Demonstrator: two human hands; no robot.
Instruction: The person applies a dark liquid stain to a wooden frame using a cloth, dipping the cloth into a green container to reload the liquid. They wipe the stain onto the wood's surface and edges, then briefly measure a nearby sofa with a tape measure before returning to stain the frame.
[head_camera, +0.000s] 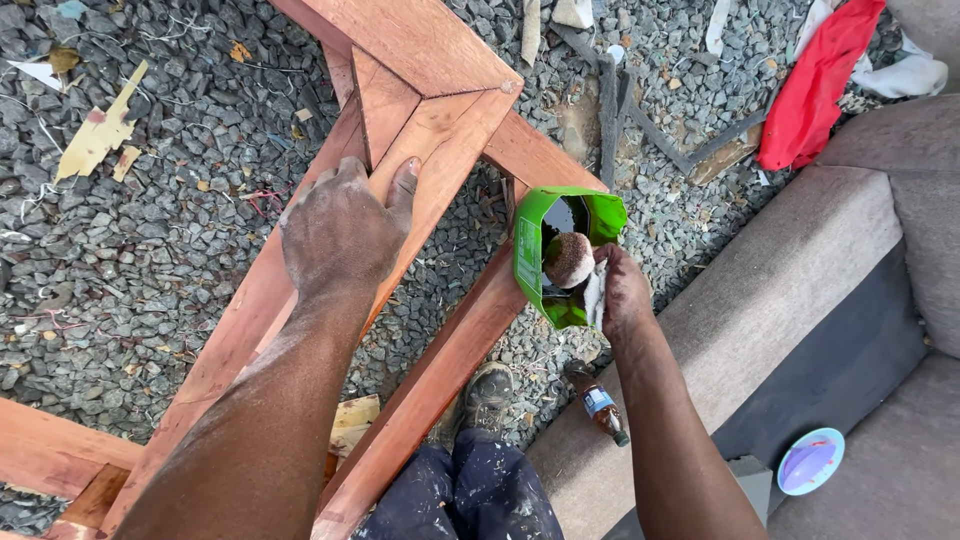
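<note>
My left hand (340, 230) lies flat, palm down, on a slanted rail of a reddish-brown wooden frame (440, 45), fingers curled over its left edge and thumb pointing up along the wood. My right hand (618, 290) is dipped into a green container with a cut-open side (528, 255) and grips a round wad of pale cloth (570, 258) above dark liquid inside. The container rests on the frame's lower right rail.
Grey gravel (150, 230) with paper scraps and wires lies under the frame. A grey sofa (800, 290) runs along the right, with a brown bottle (598, 402) at its edge, a round blue-rimmed lid (811, 461) and red cloth (820, 80). My shoe (488, 395) stands below.
</note>
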